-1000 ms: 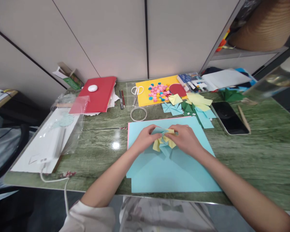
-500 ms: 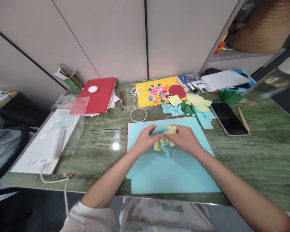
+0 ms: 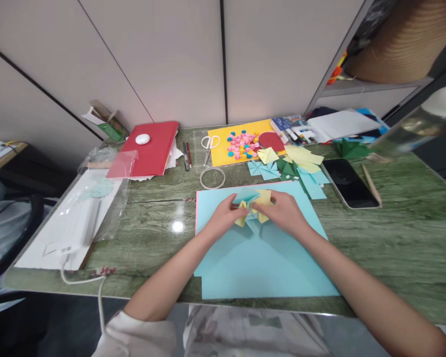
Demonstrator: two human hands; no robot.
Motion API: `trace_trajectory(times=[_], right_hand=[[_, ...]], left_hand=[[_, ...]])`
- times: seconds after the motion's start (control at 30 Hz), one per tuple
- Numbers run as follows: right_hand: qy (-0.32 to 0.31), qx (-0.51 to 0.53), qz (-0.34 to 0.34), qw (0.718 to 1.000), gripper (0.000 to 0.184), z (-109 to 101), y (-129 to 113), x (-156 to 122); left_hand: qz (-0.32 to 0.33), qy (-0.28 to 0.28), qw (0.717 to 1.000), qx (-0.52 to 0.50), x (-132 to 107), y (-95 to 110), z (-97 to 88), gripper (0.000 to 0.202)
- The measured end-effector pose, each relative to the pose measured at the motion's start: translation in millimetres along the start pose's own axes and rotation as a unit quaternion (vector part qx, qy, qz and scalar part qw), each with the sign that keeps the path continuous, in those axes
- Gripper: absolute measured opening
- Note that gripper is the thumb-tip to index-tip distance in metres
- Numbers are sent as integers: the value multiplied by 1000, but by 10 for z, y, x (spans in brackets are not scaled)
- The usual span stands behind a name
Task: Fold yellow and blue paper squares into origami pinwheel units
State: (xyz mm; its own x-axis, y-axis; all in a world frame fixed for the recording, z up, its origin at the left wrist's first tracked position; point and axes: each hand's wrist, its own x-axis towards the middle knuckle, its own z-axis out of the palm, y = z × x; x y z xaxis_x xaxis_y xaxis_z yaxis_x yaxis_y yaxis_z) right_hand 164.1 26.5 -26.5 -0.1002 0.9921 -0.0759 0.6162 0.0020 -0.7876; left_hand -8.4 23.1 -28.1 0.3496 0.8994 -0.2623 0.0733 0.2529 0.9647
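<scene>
Both my hands meet over a large light-blue sheet lying on the green marbled table. Between them is a folded paper piece in yellow and light blue. My left hand pinches its left side with curled fingers. My right hand grips its right side, fingers closed on the yellow flaps. The piece is lifted a little off the sheet. Its lower part is hidden by my fingers.
Behind the sheet lie a tape ring, white scissors, a yellow card with small coloured bits, folded blue, green and yellow papers, and a phone. A red folder and a plastic-wrapped white board sit left.
Both hands have raised and turned the folded piece slightly, so more of its blue top and yellow flap shows. They stay at the same spot over the sheet.
</scene>
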Motion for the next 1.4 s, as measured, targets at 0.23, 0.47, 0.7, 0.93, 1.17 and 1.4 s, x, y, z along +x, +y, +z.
trace_trajectory(times=[0.23, 0.47, 0.7, 0.93, 1.17, 1.4], right_hand=[[-18, 87, -24, 996, 34, -124, 26, 31], [-68, 116, -19, 991, 32, -115, 51, 42], [-4, 115, -50, 992, 37, -71, -41, -33], [50, 20, -76, 996, 34, -58, -112, -105], [73, -61, -85, 992, 31, -45, -171, -125], [48, -59, -66, 995, 29, -16, -108, -91]], left_hand=[[-51, -12, 995, -90, 9, 74, -29, 34], [-33, -13, 997, -72, -6, 81, -44, 34], [-27, -35, 997, -69, -21, 102, -45, 38], [-13, -30, 993, -111, -18, 82, -31, 36], [5, -16, 996, -91, -25, 63, 6, 34], [62, 5, 998, 14, -50, 27, 56, 28]])
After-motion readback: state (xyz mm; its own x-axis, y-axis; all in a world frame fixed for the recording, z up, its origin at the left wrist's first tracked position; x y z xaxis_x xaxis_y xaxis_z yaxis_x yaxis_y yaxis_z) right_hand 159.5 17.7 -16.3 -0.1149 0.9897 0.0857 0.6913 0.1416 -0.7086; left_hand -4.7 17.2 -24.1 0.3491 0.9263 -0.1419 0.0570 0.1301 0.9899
